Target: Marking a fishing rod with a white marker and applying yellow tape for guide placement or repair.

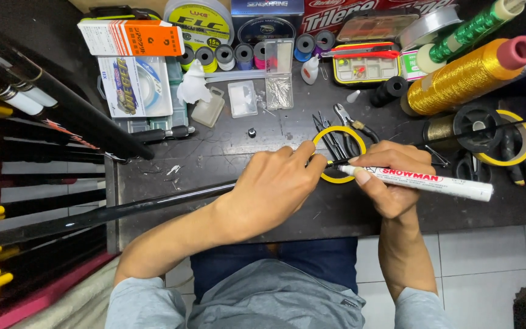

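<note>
My left hand (272,189) grips a long thin black rod (153,204) that runs from the lower left across the dark worktable (214,158). My right hand (394,180) holds a white marker pen (433,181), its tip pressed against the rod just past my left fingertips. The thin end of the rod (476,131) continues to the right beyond my right hand. Under the hands lies a yellow tape ring (322,135) with small pliers and scissors (343,119) beside it.
Gold and green thread spools (458,76) lie at the right. Small thread bobbins (232,56), line spools, boxes and a yellow tackle case (366,64) line the back. Black and yellow rod blanks (25,116) fill the left. White floor tiles (488,256) lie below.
</note>
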